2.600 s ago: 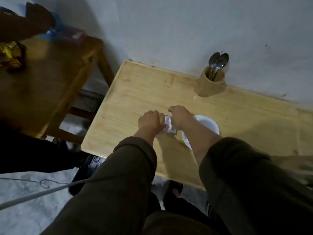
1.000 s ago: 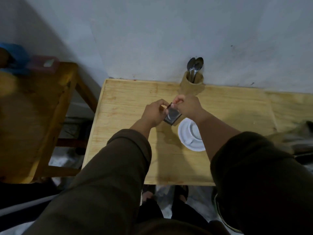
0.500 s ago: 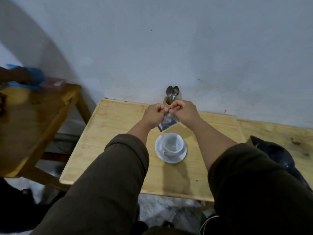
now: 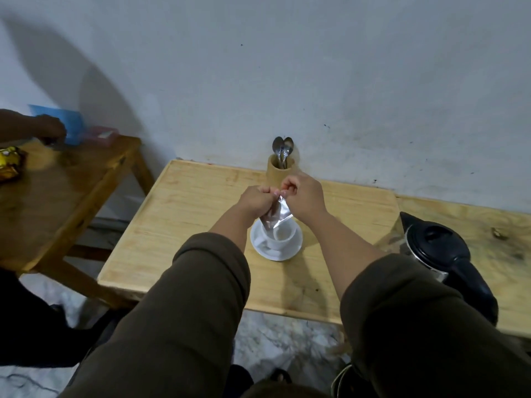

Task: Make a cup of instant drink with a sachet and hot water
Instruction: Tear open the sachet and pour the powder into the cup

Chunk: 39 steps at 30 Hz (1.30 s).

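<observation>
— Both hands have lifted since the earliest picture: the sachet (image 4: 278,214) was down at the table (image 4: 184,214) beside the cup (image 4: 280,236), and now it hangs above the cup. A kettle (image 4: 442,251), unseen before, is in view too.

— How is it gripped?

— Left hand (image 4: 254,202) and right hand (image 4: 304,196) each pinch the top edge between thumb and fingertips, knuckles almost touching. The other fingers are curled in. The foil body dangles below, its lower end over the cup's rim on the 9 o'clock side.

— So which step is this?

— Tearing it open, I judge. Whether the tear has begun I cannot tell; the top edge is hidden between the fingertips.

— And the cup?

— It stands on its saucer (image 4: 293,248) mid-table and looks empty.

— What does the next move call for?

— Pulling the two pinches apart across the seal, then tipping the opened mouth squarely over the cup so the powder lands inside, not on the saucer.

— After that?

— Hot water. The kettle is at 3 o'clock from the cup, lid shut. Spoons (image 4: 283,149) stand in a holder (image 4: 280,170) at 12 o'clock, by the wall, for stirring.
</observation>
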{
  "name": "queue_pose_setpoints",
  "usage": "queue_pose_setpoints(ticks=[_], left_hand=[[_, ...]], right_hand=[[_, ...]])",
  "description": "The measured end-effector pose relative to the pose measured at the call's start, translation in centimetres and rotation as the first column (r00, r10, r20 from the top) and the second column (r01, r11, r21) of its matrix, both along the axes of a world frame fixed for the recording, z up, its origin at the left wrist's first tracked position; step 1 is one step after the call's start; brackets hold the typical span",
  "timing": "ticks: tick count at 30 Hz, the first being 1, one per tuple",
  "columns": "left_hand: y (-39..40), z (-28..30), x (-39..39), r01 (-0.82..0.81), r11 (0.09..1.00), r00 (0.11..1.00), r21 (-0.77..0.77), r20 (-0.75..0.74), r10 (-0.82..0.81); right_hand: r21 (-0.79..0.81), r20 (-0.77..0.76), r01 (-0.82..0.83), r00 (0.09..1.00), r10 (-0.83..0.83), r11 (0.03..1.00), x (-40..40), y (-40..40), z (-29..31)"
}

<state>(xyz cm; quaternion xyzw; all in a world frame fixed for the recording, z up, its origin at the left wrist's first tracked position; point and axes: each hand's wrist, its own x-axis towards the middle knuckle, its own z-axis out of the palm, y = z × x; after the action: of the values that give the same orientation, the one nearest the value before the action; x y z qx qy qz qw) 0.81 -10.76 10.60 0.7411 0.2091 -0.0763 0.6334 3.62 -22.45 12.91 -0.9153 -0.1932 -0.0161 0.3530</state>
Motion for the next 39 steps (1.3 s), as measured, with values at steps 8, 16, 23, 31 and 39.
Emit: queue_pose_setpoints(ticks=[8, 16, 23, 31, 39], left_hand=[[-1.1, -0.5, -1.1, -0.084, 0.994, 0.991, -0.073, -0.110, 0.076], [-0.5, -2.7, -1.1, -0.282, 0.960, 0.941, 0.001, -0.198, 0.276], [-0.8, -4.4, -1.4, -0.333, 0.939, 0.909, 0.087, -0.234, 0.344], [-0.4, -4.2, -0.5, -0.158, 0.935, 0.944, 0.317, -0.228, 0.237], [-1.1, -3.3, 0.6, -0.027, 0.825, 0.942, 0.565, -0.261, 0.209]], right_hand=[[-0.069, 0.029, -0.121, 0.992, 0.124, 0.990, -1.4, -0.7, -1.2], [-0.090, -0.087, -0.214, 0.975, 0.206, 0.973, -2.9, -2.4, -3.0], [-0.063, -0.145, -0.257, 0.958, 0.246, 0.964, -3.5, -3.3, -3.5], [-0.005, -0.127, -0.225, 0.966, 0.223, 0.974, -3.2, -3.9, -4.0], [-0.038, -0.212, -0.089, 0.974, 0.079, 0.995, -3.4, -3.4, -5.8]])
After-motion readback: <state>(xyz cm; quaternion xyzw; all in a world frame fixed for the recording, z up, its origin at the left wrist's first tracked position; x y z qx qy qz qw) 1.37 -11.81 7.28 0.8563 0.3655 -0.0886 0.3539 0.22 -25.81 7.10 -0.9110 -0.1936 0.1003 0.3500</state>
